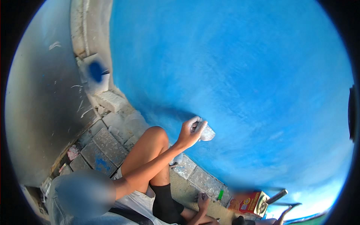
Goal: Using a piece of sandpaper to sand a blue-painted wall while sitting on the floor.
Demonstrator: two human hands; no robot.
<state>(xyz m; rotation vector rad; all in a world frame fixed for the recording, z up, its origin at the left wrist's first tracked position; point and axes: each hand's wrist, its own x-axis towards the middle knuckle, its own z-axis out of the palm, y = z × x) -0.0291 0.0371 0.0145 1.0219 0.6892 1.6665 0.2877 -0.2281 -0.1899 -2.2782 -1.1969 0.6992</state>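
Note:
My left hand point(192, 130), whitened with dust, is raised to the blue wall point(243, 67). Its fingers are closed around a small, flat, white-smeared piece point(207, 134) held against the surface; I cannot tell its exact kind. Lower down, my right hand point(203, 201) stays near the legs with its fingers curled. Whatever it may hold is too small to make out. One bent knee point(157, 135) rises beside the left forearm, and a black leg covering point(161, 200) shows below it.
A red and yellow tin point(249, 203) stands at lower right, a tool handle point(278, 196) jutting above it. Another hand point(287, 210) shows nearby; whose is unclear. Dusty grey blocks point(109, 144) line the wall's foot. A grey door-like panel point(45, 101) stands left.

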